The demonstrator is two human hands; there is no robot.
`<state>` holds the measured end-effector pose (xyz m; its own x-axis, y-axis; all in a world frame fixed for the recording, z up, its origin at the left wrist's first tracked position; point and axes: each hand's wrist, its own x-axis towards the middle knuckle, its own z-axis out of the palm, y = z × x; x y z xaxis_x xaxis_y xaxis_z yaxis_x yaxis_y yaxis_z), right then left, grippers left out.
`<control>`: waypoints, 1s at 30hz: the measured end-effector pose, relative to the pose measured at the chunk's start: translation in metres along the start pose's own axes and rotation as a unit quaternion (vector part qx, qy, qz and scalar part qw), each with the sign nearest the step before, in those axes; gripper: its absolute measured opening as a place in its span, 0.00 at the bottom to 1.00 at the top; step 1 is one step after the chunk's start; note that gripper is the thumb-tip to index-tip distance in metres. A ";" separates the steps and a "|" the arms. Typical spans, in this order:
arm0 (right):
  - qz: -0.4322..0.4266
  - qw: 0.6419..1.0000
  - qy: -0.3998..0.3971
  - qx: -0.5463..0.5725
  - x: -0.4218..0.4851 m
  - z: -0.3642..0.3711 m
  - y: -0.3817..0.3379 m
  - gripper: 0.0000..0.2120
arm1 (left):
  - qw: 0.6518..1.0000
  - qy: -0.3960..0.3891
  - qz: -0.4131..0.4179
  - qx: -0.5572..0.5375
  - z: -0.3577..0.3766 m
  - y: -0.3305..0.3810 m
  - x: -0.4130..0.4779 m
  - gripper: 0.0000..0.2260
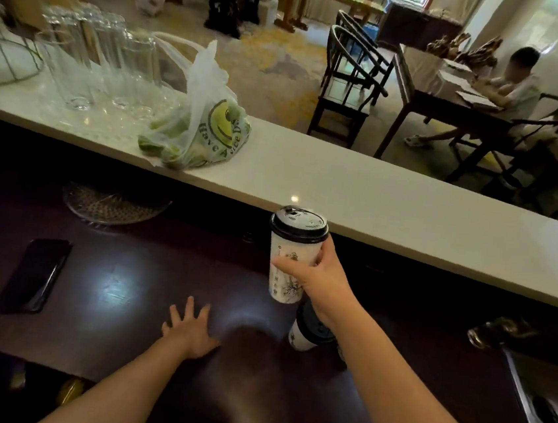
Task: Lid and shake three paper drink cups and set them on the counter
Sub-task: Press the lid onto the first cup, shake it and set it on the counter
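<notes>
Fingers of the right hand [315,277] wrap the middle of a tall white paper cup [287,264], thumb across its printed side, holding it upright in the air above the dark tabletop [132,285] and just in front of the pale raised counter [391,209]. A black lid [299,223] sits on the cup. Below that hand and partly hidden by the wrist, a second cup [306,333] stands on the dark tabletop, its dark top visible and its white side tilted in this wide view; whether another cup stands behind the forearm cannot be told. The left hand [189,332] lies open and flat on the dark tabletop, fingers spread, grasping nothing, well left of the cups. Farther left on the same surface rests a black phone [33,275], and beyond it a round patterned glass dish [114,204] under the counter's edge. On the pale counter sit a translucent plastic bag [200,127] with a smiley print and green contents, and, further left, a cluster of clear drinking glasses [101,58]. Beyond the counter a person [513,94] sits at a wooden table.
</notes>
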<state>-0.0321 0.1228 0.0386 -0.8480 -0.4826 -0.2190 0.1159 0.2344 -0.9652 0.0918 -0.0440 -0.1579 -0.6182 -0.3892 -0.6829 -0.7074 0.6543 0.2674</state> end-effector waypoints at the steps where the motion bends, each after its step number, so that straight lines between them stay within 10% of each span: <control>1: 0.005 1.000 0.007 0.009 0.001 0.001 0.001 0.44 | 0.999 0.000 0.019 -0.029 -0.014 0.002 -0.004 0.36; 6: 0.016 0.998 0.027 0.048 0.008 0.009 -0.001 0.38 | 0.938 -0.001 0.181 -0.295 -0.087 0.020 -0.030 0.20; 12: -0.010 0.996 0.046 0.075 0.015 0.023 -0.012 0.33 | 0.880 0.013 0.342 -0.328 -0.158 0.053 -0.066 0.34; 30: -0.093 0.994 -0.062 0.001 0.094 -0.048 -0.068 0.41 | 0.843 0.161 0.419 -0.295 -0.231 0.162 -0.057 0.29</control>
<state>-0.1445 0.1025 0.0907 -0.7846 -0.6177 -0.0527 -0.0353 0.1295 -0.9910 -0.0669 -0.0653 0.0810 -0.9797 -0.1687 0.1085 0.0355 0.3868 0.9215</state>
